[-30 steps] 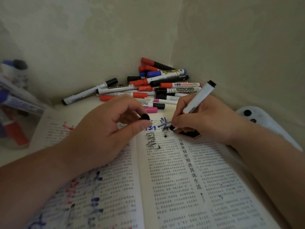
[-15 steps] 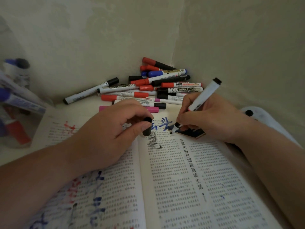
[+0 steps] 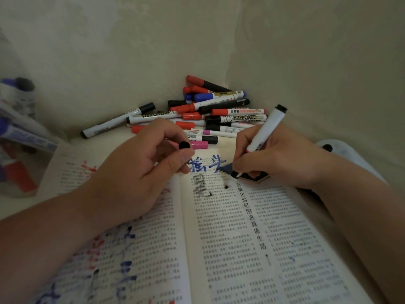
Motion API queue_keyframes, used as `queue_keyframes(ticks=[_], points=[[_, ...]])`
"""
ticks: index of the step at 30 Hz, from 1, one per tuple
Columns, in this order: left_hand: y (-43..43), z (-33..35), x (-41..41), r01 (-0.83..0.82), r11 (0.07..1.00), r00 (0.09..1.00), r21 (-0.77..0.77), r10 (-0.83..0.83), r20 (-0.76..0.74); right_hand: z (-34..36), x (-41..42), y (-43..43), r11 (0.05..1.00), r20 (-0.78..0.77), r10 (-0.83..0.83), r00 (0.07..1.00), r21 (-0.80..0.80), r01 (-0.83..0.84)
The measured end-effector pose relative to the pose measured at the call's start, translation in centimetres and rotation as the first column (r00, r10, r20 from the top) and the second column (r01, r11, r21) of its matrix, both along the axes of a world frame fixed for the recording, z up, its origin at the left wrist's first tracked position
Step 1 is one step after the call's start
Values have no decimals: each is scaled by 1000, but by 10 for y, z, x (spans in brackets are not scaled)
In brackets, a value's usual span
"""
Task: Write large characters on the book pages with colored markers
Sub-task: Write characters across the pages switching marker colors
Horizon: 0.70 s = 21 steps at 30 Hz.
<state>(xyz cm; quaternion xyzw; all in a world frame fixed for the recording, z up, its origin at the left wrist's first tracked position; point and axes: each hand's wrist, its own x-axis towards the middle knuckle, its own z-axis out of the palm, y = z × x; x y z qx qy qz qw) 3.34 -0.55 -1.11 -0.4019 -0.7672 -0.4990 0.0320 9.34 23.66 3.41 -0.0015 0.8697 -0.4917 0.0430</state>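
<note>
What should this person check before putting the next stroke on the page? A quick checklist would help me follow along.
1. The marker is uncapped: ok. The left hand pinches the black cap.
2. Firm grip: ok. The right hand holds the marker low on its barrel.
3. Tip touching the right page of the book: cannot tell.
4. Book open: ok. Both pages lie spread.
5. Ink flowing well: cannot tell. The black character near the tip looks pale.
</note>
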Motion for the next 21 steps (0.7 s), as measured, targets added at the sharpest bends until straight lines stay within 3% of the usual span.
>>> queue_keyframes(ticks=[8,12,16,19,21], points=[[0,1,-2,17,996,990,-89,-29,-135,-2,-2,0,1000,-37,-25,999,4,26],[1,1,0,54,998,998,-30,-56,-42,-1,-2,2,999,-48,-36,998,9,36],[2,-2,-1,86,996,995,-8,-85,43,0,3,-3,998,-21,54,998,-24,-55],[2,0,-1,69,995,997,-74,-72,-43,-2,2,-4,992,-150,13,989,-123,-32],[2,6,1,47,981,980,-189,-82,-180,-3,1,-5,948,-252,-44,967,-316,-39]])
